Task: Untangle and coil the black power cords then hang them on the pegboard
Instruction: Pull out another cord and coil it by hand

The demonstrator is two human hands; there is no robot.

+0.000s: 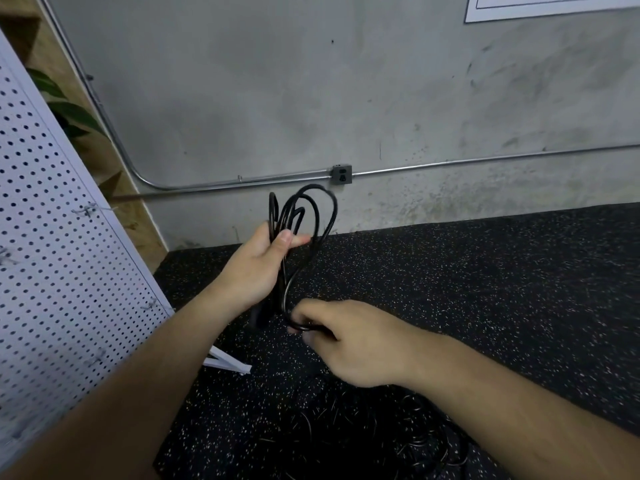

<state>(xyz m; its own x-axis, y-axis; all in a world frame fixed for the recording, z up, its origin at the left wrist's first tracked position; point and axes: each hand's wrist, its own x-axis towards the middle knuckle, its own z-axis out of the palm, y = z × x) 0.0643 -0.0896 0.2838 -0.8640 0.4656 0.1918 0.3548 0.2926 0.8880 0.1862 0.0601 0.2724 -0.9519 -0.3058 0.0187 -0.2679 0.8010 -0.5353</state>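
Note:
A black power cord (320,206), gathered into several loops, stands up in front of the grey wall. My left hand (258,268) grips the loops near their middle, thumb across them. My right hand (349,341) pinches the lower end of the same cord just below and to the right. More black cords (412,431) lie in a tangled heap on the dark floor under my right forearm. The white pegboard (52,254) leans at the left, with small wire hooks (88,210) on it.
A speckled black rubber floor (485,289) fills the lower view. The pegboard's white foot (228,362) rests on it. A metal conduit (450,163) with an outlet box (342,174) runs along the concrete wall. Plant leaves (72,112) and a wooden panel sit behind the pegboard.

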